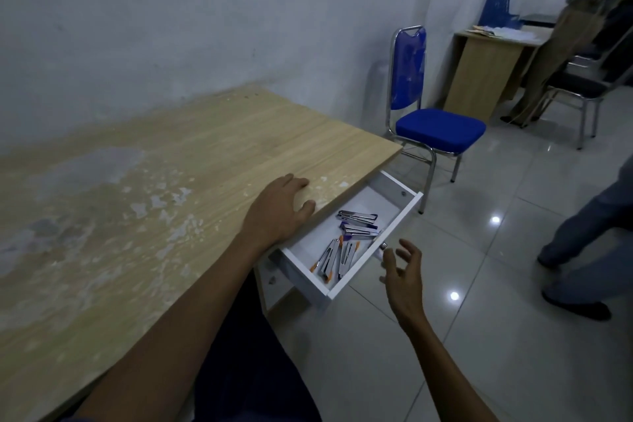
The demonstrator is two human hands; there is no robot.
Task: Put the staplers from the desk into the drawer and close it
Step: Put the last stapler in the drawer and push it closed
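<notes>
White drawer (375,252) pulled open below wooden surface (191,161) | four staplers (346,243) inside it | left hand (279,211) flat, empty, above drawer | right hand (402,269) spread, empty, beside drawer front

Pale wood-grain laminate on the desk (212,147), matt, with worn whitish and grey patches where the finish has flaked. Smooth white panels on the drawer (373,252), lower centre. Shiny metal on the staplers (358,219) inside, with purple or orange plastic parts. Glossy pale tiles on the floor (496,284), mirroring lamp spots. Chromed tube and blue cloth padding on the chair (438,128). Rough, stained plaster on the wall (171,27).
</notes>
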